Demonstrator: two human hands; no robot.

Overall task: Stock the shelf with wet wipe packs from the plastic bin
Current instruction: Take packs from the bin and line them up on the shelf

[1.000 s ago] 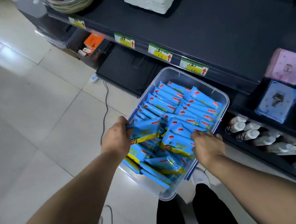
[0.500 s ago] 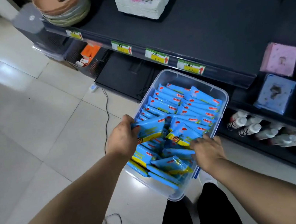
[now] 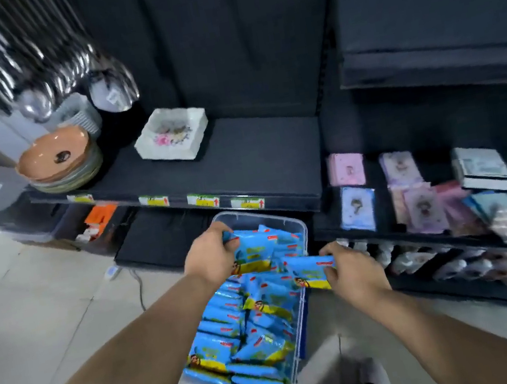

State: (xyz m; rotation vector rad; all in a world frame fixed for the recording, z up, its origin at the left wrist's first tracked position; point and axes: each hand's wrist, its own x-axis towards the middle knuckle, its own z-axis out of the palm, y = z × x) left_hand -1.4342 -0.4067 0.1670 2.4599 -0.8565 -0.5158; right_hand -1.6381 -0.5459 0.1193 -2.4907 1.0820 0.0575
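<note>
While the plastic bin [image 3: 297, 228] stands on the tiled floor [image 3: 34, 326] against the foot of the dark shelving, 2 blue wet wipe packs are held above it. The left hand [image 3: 211, 258] is clenched on the left end of 1 raised pack [image 3: 255, 251] over the far half of the bin. The right hand [image 3: 351, 271] is clenched on the right end of a 2nd pack [image 3: 309, 271], which is held level over the bin's right rim. The remaining packs [image 3: 245, 336] are seen heaped loosely inside the bin, filling it to the near end.

The dark shelf [image 3: 256, 158] lies beyond the bin; a stack of bowls [image 3: 60, 162] is seen at its left end, and a white floral box [image 3: 171, 135] near its back edge, with the right part bare. Price labels [image 3: 203, 199] are fixed along its front edge. To the right, on lower shelves, pastel card packs [image 3: 357, 208] and small white bottles [image 3: 422, 259] are displayed, the latter blurred. A cable [image 3: 139, 289] is seen on the floor, left of the bin.
</note>
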